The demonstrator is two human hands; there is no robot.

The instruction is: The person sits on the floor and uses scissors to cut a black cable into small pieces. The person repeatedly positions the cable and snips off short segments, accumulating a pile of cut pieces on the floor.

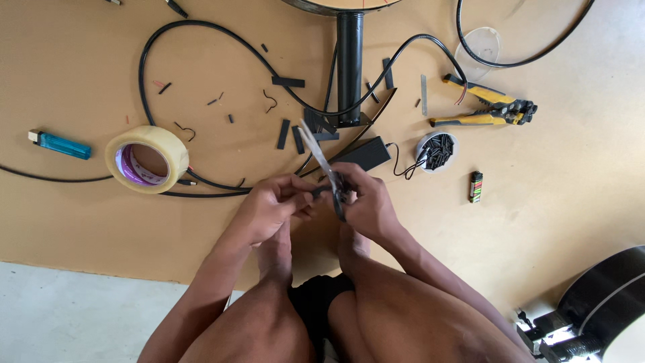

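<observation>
Right hand: the right hand (366, 202) was closed around the handles of a pair of scissors (321, 160), blades pointing up and away toward the far edge of the board.
Left hand: the left hand (272, 205) pinched a small dark piece (318, 192) between thumb and fingertips, right at the scissors' pivot; what exactly the piece was, I could not tell.
Surface: a tan board (578, 202) on the floor carried everything; both hands hovered over its near middle.
Tape: a roll of clear tape (146, 159) lay toward the left edge, with a blue lighter (60, 144) further left.
Tools: yellow-handled wire strippers (487, 107) lay toward the far right, a round dish of black pieces (437, 150) just below them.
Cable: a black cable (201, 40) looped across the far half.
Adapter: a black power adapter (366, 154) sat just beyond the hands.
</observation>
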